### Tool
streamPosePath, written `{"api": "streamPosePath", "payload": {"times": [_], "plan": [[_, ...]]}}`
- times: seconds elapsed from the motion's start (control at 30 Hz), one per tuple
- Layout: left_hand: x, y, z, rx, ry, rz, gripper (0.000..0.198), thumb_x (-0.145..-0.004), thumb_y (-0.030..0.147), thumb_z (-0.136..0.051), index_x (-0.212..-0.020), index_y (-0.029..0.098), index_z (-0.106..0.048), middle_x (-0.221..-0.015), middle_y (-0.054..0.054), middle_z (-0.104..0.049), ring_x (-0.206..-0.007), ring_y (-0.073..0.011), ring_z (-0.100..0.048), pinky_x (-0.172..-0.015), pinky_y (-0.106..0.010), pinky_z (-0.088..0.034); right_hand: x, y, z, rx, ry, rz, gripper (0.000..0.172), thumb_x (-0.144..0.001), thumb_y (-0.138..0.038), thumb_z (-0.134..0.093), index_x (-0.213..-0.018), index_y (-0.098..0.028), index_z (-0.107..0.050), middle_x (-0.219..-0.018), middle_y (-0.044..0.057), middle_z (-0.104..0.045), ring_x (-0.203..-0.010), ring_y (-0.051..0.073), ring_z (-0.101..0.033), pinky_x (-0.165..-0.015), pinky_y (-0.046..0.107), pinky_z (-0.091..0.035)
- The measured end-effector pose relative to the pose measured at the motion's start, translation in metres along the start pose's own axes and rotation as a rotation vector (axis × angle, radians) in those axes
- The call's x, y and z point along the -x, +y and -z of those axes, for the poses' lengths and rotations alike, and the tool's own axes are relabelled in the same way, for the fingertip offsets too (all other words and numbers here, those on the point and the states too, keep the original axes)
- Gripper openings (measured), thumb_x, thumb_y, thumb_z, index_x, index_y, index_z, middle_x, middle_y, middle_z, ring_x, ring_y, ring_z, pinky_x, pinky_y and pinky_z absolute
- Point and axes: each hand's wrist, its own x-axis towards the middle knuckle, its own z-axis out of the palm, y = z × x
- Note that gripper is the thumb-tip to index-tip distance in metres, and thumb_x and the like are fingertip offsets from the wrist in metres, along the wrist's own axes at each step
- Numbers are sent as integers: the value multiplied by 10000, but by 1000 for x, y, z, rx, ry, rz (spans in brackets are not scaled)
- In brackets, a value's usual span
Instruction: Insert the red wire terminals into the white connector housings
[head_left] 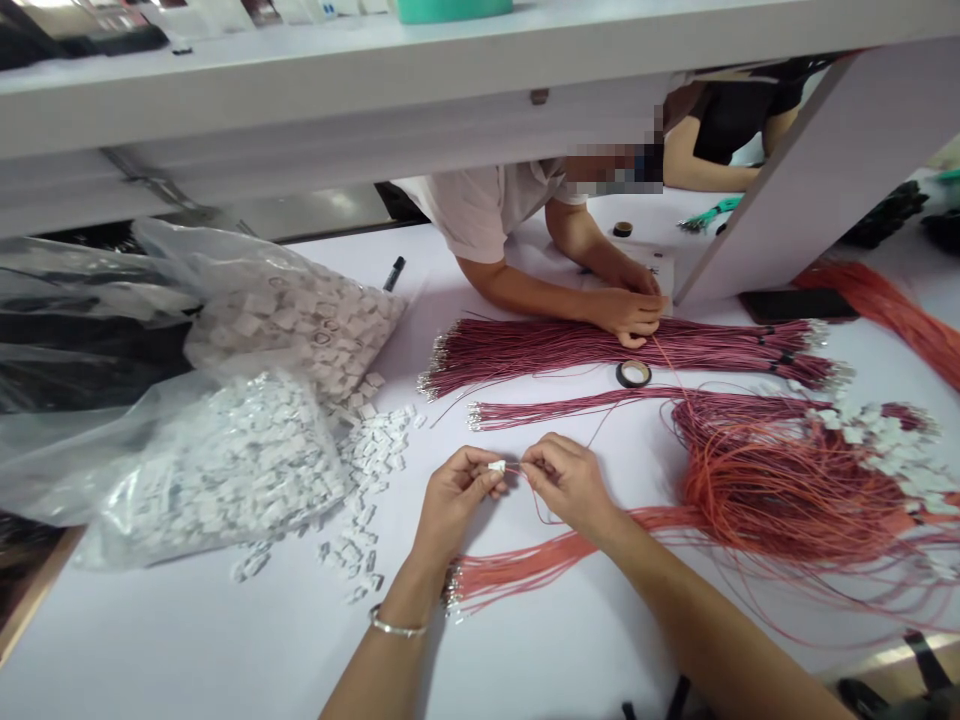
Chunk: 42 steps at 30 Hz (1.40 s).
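Note:
Between finger and thumb, my left hand [459, 495] pinches a small white connector housing [496, 467]. Close on its right, my right hand [566, 478] is closed on a thin wire [514, 466] whose end meets the housing; how deep it sits cannot be made out. A reddish wire loop hangs below my right fingers. Under my forearms lies a bundle of orange wires [517, 570] with metal terminals at the left end. A bundle of dark red wires [555, 408] stretches across just beyond my hands.
Two clear bags of white connector housings [225, 470] stand at left, with loose housings [375, 450] spilled beside them. A tangled wire heap [795, 500] lies at right. Across the table a co-worker's hands [634, 310] work above a thick wire bundle [517, 350], near a tape roll [634, 374]. A shelf [450, 75] overhangs.

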Motion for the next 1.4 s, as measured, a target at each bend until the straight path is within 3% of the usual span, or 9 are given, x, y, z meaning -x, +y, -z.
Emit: {"api": "streamPosePath", "payload": {"times": [0.8,1.4], "plan": [[1,-5,0,-53,-18,-10,198,-746,282,-804,-836,151,-686,-664,-27,-721,-609,-140,-641,-632,-280,-510,2,2,-5,6,-20,1,143,-854,-150,-546,-722,-196,-576,-651,-18,-565,-576,101,-483,-563,225,-350],[3,-6,-5,-100,-82,-43,179,-796,294,-752,-811,145,-653,-667,-34,-718,-619,-146,-654,-623,-278,-516,3,6,-7,-87,-97,-41,156,-893,-193,-578,-743,-200,-620,-696,-3,-645,-641,119,-578,-624,231,-421]]}}
